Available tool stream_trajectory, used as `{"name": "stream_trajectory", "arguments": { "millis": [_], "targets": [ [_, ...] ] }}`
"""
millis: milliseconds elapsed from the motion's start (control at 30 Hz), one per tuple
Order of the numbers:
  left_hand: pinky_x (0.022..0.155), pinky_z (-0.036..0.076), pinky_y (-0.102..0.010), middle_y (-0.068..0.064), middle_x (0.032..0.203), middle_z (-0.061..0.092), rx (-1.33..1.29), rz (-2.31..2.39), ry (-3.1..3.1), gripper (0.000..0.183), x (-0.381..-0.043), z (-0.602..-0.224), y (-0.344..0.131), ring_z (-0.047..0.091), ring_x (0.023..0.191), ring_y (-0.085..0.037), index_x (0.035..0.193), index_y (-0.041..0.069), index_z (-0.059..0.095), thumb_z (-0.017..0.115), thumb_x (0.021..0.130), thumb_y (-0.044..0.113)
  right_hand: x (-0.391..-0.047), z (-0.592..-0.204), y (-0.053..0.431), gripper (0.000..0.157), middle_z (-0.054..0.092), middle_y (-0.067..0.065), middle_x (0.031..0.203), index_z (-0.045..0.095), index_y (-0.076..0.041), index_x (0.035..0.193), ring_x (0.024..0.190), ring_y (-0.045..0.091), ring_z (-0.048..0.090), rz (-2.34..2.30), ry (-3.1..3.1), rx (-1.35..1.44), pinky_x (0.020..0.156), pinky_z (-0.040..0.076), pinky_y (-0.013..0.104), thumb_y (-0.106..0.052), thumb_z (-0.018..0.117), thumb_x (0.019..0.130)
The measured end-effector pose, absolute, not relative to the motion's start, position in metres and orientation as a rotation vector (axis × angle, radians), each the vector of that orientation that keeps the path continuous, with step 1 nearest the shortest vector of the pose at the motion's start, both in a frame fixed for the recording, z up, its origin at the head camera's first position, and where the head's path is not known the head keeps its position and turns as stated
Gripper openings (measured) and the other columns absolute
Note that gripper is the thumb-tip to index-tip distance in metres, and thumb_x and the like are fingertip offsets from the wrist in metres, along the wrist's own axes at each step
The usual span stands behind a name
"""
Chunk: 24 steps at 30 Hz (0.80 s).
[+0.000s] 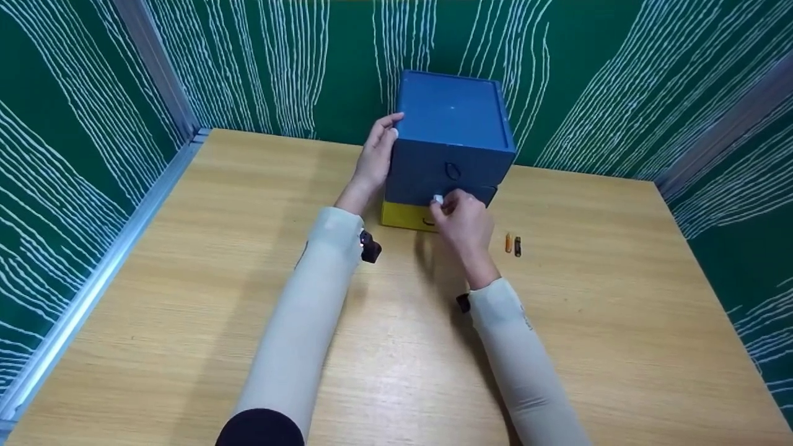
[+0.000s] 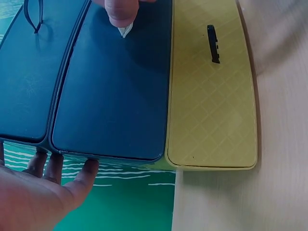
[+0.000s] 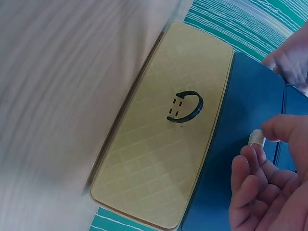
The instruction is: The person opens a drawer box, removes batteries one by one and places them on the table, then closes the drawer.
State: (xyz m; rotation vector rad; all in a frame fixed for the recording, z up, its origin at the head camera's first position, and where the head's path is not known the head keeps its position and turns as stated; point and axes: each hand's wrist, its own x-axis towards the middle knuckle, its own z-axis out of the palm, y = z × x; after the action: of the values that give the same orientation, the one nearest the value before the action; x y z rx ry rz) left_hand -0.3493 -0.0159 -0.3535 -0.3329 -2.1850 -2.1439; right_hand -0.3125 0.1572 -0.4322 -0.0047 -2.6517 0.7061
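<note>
A stacked drawer box (image 1: 455,108) has two dark blue drawer fronts above a yellow one (image 2: 211,106). My left hand (image 1: 376,152) rests against its left side, the fingertips at the edge of the blue drawers in the left wrist view. Before the middle drawer front (image 2: 110,101), my right hand (image 1: 464,223) pinches a small white piece (image 3: 257,137) between thumb and forefinger; its other fingers are curled. I cannot tell whether this piece belongs to the drawer. Black loop handles show on the top drawer (image 1: 453,171) and the yellow drawer (image 3: 197,108).
Right of the box, a small orange item (image 1: 508,242) and a small black item (image 1: 518,246) lie side by side on the wooden table (image 1: 396,347). Green walls (image 1: 347,62) with white streaks stand close behind the box and along both sides.
</note>
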Motion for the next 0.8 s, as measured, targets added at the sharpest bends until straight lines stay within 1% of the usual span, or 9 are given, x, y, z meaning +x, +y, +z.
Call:
{"name": "stream_trajectory", "arguments": {
  "millis": [167, 433, 633, 800],
  "targets": [
    [0.105, 0.022, -0.030, 0.005, 0.140, 0.029, -0.350, -2.089, -2.193, 0.035, -0.349, -0.353, -0.016, 0.027, 0.127, -0.008, 0.129, 0.020, 0.038, 0.027, 0.096, 0.022, -0.309, -0.429, 0.158, 0.025, 0.058, 0.000, 0.068, 0.058, -0.014, 0.076, 0.058, 0.015, 0.052, 0.654, -2.657, -0.004, 0.049, 0.041, 0.029, -0.039, 0.056, 0.077],
    [0.104, 0.023, -0.037, 0.008, 0.140, 0.028, -0.296, -2.153, -2.214, 0.034, -0.348, -0.352, -0.016, 0.030, 0.125, -0.010, 0.128, 0.029, 0.037, 0.027, 0.096, 0.029, -0.301, -0.423, 0.156, 0.024, 0.055, -0.002, 0.063, 0.056, -0.016, 0.075, 0.056, 0.016, 0.050, 0.592, -2.719, -0.002, 0.047, 0.039, 0.028, -0.040, 0.055, 0.077],
    [0.104, 0.023, -0.039, 0.008, 0.140, 0.027, -0.294, -2.154, -2.216, 0.034, -0.347, -0.352, -0.017, 0.030, 0.125, -0.011, 0.129, 0.030, 0.037, 0.026, 0.096, 0.030, -0.296, -0.420, 0.155, 0.026, 0.052, -0.001, 0.058, 0.057, -0.016, 0.072, 0.054, 0.017, 0.049, 0.527, -2.711, 0.018, 0.045, 0.038, 0.029, -0.042, 0.055, 0.077],
    [0.103, 0.024, -0.039, 0.008, 0.140, 0.027, -0.301, -2.159, -2.223, 0.034, -0.348, -0.352, -0.016, 0.031, 0.124, -0.011, 0.129, 0.030, 0.036, 0.027, 0.096, 0.030, -0.292, -0.420, 0.157, 0.026, 0.054, -0.002, 0.060, 0.058, -0.017, 0.072, 0.054, 0.017, 0.049, 0.499, -2.721, 0.005, 0.045, 0.037, 0.029, -0.042, 0.056, 0.076]
  ]
}}
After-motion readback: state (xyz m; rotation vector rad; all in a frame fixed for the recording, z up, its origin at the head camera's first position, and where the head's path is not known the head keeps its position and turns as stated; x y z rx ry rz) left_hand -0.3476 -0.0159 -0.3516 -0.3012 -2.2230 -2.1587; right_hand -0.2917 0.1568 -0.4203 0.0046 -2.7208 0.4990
